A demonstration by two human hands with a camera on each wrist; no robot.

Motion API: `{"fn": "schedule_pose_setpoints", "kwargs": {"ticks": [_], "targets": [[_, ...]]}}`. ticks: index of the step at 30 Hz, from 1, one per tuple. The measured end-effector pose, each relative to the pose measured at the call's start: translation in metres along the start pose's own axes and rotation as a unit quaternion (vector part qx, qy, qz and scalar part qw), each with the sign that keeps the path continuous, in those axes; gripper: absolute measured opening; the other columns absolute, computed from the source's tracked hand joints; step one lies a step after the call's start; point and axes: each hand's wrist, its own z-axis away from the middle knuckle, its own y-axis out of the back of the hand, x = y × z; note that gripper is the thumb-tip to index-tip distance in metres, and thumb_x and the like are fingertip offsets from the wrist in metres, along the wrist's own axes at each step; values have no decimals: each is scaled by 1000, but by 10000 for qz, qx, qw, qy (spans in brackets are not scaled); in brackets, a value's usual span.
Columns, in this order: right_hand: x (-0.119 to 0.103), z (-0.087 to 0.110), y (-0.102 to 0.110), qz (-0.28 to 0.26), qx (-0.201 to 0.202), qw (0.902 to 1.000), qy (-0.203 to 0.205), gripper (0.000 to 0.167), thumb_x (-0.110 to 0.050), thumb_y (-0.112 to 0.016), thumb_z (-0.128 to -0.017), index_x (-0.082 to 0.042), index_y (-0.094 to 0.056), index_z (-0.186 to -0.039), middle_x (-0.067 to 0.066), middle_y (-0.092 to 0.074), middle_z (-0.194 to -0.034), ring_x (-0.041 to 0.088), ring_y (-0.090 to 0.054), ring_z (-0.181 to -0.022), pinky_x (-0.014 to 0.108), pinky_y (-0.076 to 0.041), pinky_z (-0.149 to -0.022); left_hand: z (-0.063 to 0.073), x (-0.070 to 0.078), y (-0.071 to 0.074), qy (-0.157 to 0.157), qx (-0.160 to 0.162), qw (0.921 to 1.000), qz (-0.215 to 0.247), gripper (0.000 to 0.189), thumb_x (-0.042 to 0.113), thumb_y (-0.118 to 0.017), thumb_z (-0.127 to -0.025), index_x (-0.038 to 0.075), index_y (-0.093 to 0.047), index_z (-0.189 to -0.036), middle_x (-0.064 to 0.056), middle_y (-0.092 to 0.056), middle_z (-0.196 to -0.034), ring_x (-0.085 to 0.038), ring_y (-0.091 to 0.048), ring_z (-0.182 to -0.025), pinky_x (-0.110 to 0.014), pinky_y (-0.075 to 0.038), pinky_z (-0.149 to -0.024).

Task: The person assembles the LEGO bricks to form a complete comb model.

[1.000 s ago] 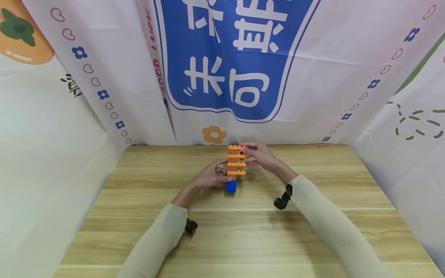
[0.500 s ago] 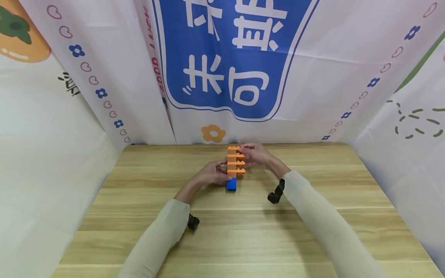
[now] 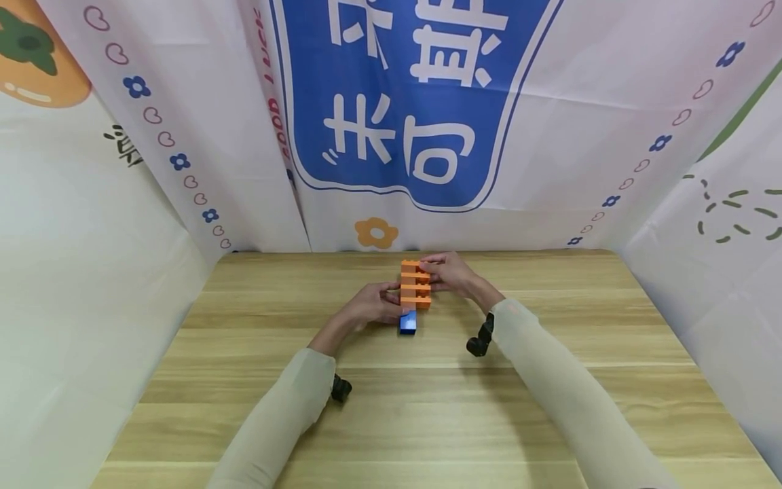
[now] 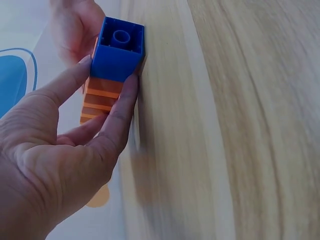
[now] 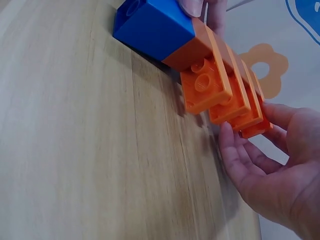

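A row of toy building bricks lies at the back middle of the table in the head view, a blue brick (image 3: 408, 326) at its near end and several orange bricks (image 5: 205, 87) joined behind it. The orange ones jut out sideways in steps to the right. My left hand (image 3: 370, 304) pinches the row from the left, thumb and fingers on either side where the blue brick (image 4: 115, 64) meets the orange. From the right, my right hand (image 5: 285, 172) holds the far orange end between thumb and fingers. The blue brick's hollow underside faces the left wrist camera.
The wood-grain table (image 3: 391, 421) reaches back to a white printed cloth (image 3: 519, 234) hanging close behind the bricks. More printed cloth stands along the left and right sides. Each sleeve cuff carries a small black camera (image 3: 479, 343).
The brick row has tipped, so the orange bricks' undersides and the blue brick's upper face show more. My right hand and forearm have shifted slightly left; both hands keep their hold.
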Motion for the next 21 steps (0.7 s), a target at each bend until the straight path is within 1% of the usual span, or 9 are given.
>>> {"fn": "schedule_pose_setpoints", "kwargs": {"ticks": [8,11,15,18,21], "targets": [[3,0,-4,101,222,9997,32,34,-18,-61,-110,-2,-66,-139,20,-74,-124,18,-76,-90,41,-63,-88,2,2,-4,32,163,9998,-114,69,7,-83,-93,6,-52,-155,-19,-65,-124,-25,-74,-99,-36,-63,-86],[5,0,-4,127,343,9993,42,33,-19,-62,-109,-2,-68,-137,19,-75,-124,17,-76,-90,41,-63,-88,2,3,-6,-30,203,9996,-200,68,5,-82,-93,3,-53,-153,-20,-66,-124,-25,-74,-100,-36,-63,-86],[6,1,-6,177,480,9987,37,33,-19,-63,-109,-2,-69,-137,19,-75,-122,17,-75,-90,40,-63,-86,2,4,-9,-57,228,9997,-74,68,0,-80,-93,-1,-49,-154,-22,-64,-128,-27,-72,-103,-38,-63,-88],[6,2,-7,358,554,9978,83,34,-20,-62,-109,-1,-68,-137,20,-75,-122,18,-75,-91,38,-64,-85,0,3,-11,-23,255,9997,58,70,-3,-78,-94,-3,-45,-155,-23,-62,-130,-28,-71,-105,-38,-63,-89],[6,3,-8,689,616,9956,178,35,-19,-61,-110,0,-67,-138,21,-74,-123,19,-75,-92,36,-64,-83,-1,3,-12,1,293,9996,-8,71,-3,-79,-93,-3,-44,-156,-22,-62,-130,-28,-71,-105,-37,-63,-87]]}}
